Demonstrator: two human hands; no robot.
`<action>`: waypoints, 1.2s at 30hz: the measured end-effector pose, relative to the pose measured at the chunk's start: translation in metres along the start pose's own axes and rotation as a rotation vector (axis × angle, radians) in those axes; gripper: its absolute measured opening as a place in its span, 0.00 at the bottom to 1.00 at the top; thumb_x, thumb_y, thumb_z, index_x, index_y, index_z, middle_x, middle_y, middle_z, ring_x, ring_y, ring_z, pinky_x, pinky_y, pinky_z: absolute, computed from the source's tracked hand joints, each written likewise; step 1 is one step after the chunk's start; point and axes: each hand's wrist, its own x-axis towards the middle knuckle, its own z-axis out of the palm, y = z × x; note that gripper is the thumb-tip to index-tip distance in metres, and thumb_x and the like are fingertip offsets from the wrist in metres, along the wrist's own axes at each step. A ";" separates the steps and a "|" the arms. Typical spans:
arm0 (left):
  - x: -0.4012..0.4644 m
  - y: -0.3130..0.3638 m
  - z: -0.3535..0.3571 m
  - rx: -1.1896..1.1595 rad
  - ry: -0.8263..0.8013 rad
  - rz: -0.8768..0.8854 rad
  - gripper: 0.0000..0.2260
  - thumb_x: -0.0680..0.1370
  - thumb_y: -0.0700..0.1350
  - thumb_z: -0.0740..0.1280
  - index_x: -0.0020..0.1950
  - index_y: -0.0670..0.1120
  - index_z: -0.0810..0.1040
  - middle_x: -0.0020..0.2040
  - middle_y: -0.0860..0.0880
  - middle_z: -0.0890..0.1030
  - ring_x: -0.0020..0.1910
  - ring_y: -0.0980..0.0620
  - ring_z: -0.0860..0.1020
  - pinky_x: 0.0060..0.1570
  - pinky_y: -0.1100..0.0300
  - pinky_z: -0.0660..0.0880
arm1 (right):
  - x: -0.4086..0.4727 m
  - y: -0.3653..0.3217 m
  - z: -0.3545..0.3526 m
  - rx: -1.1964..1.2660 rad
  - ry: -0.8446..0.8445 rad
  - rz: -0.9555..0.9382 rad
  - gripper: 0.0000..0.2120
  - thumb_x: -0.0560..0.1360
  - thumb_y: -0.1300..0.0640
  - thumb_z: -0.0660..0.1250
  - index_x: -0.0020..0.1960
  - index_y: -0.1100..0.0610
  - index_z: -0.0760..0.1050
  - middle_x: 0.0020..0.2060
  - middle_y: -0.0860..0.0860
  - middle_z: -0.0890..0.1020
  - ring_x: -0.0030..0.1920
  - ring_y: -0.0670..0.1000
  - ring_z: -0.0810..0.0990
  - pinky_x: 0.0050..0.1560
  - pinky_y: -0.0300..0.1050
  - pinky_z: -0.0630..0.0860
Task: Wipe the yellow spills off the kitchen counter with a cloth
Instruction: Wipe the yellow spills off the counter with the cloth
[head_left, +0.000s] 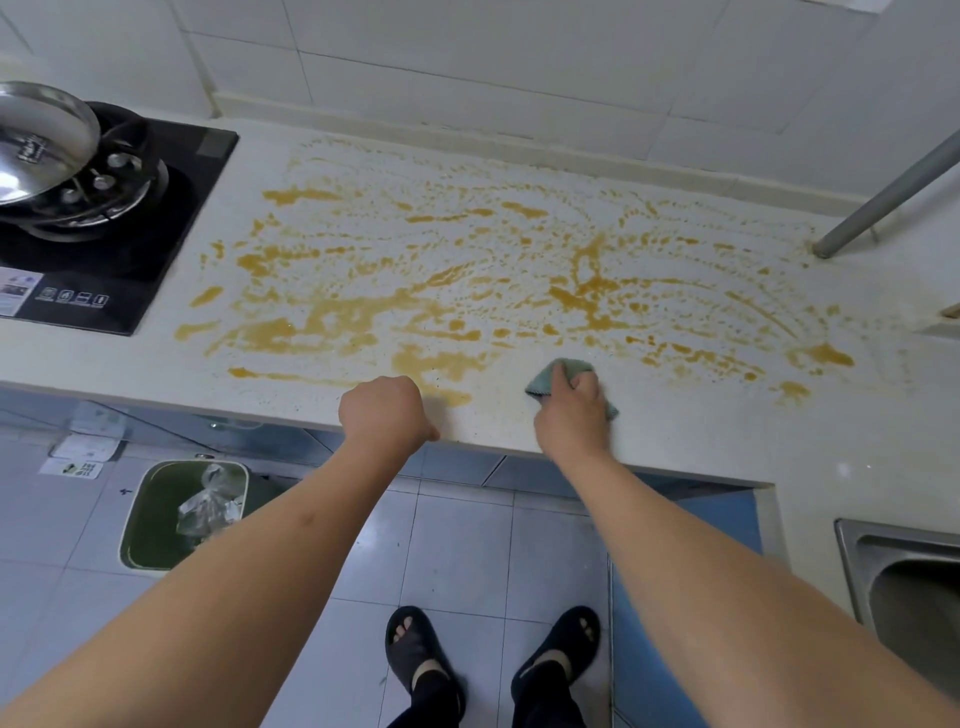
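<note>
Right hand (574, 410) gripped teal cloth (558, 376), pressed on counter (727, 441) near front edge. Left hand (387, 410) clenched, holding nothing, at front edge. Yellow spills (441, 291) covered counter from hob (130, 218) side rightward.

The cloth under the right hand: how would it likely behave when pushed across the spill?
The cloth is bunched under the right hand, so probably soft and floppy. It would likely crumple rather than slide flat. Pushed through the yellow spills, it may smear them.

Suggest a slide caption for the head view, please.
Right hand wipes yellow spills off counter with cloth.
</note>
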 end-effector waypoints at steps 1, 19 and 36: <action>0.000 0.000 0.001 -0.005 0.001 -0.003 0.22 0.72 0.64 0.76 0.37 0.48 0.74 0.34 0.51 0.79 0.30 0.52 0.76 0.30 0.62 0.68 | 0.000 -0.017 0.005 0.016 -0.013 -0.035 0.33 0.80 0.56 0.61 0.83 0.53 0.53 0.70 0.58 0.62 0.68 0.62 0.65 0.70 0.56 0.69; -0.001 -0.004 0.004 -0.021 0.037 0.020 0.18 0.73 0.59 0.75 0.36 0.49 0.75 0.31 0.52 0.77 0.28 0.53 0.73 0.29 0.64 0.66 | 0.007 0.065 -0.019 0.121 0.162 0.243 0.31 0.78 0.61 0.62 0.80 0.48 0.66 0.63 0.56 0.66 0.64 0.62 0.66 0.68 0.57 0.70; 0.001 0.005 0.009 -0.010 0.012 0.017 0.11 0.73 0.47 0.71 0.33 0.49 0.73 0.28 0.53 0.72 0.26 0.51 0.69 0.30 0.64 0.64 | -0.009 0.029 -0.001 0.143 -0.055 -0.304 0.28 0.81 0.63 0.61 0.76 0.41 0.69 0.54 0.47 0.66 0.59 0.52 0.65 0.65 0.42 0.66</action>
